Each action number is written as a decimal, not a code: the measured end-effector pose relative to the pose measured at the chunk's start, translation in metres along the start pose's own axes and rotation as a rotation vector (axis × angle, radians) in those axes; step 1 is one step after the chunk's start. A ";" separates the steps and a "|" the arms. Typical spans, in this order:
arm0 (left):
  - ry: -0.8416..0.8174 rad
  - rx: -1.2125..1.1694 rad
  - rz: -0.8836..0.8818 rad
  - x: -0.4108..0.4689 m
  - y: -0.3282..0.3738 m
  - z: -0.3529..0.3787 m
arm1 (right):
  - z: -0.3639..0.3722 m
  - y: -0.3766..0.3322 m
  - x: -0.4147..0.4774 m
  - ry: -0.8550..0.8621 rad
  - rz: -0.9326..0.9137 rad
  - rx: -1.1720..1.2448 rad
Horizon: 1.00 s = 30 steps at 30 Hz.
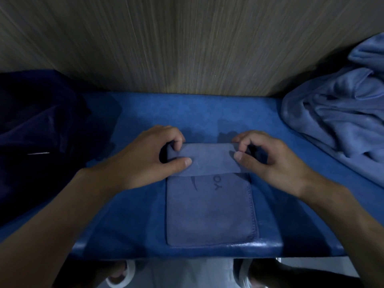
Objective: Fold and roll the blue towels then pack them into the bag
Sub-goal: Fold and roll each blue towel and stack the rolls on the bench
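towel point(209, 215) flush w/ bench point(145, 113) lip; l hand point(149, 154), r hand point(268, 161) pinch its rolled far edge

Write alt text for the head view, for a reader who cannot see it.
A left hand and a right hand pinch the far end of a blue towel, turned back over itself, on a blue padded surface. A heap of paler blue towels lies at the right, dark blue fabric at the left.

One wide-angle view is given, taken from the head. The blue worktop point(145, 113) is looked down at from near, the wooden wall point(187, 48) behind is faced, and the left hand point(149, 156) and right hand point(270, 163) are framed centrally.
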<state>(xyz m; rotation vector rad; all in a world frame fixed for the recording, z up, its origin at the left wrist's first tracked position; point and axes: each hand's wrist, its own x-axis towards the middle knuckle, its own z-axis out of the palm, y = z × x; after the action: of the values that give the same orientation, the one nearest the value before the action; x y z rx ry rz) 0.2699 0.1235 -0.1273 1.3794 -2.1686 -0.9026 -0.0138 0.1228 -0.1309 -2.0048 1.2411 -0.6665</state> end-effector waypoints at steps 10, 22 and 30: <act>-0.195 0.228 -0.084 0.000 0.007 -0.005 | -0.012 -0.010 -0.005 -0.198 0.197 -0.227; 0.167 0.069 0.001 0.007 0.014 0.000 | 0.002 -0.013 0.007 0.164 0.041 -0.222; 0.001 -0.090 -0.002 -0.004 0.014 -0.001 | 0.002 -0.012 0.002 0.039 -0.003 -0.184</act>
<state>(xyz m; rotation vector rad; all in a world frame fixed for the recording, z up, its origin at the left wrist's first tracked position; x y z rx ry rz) 0.2632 0.1306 -0.1172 1.3390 -2.0987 -0.9875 -0.0050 0.1251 -0.1224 -2.1526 1.3653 -0.6142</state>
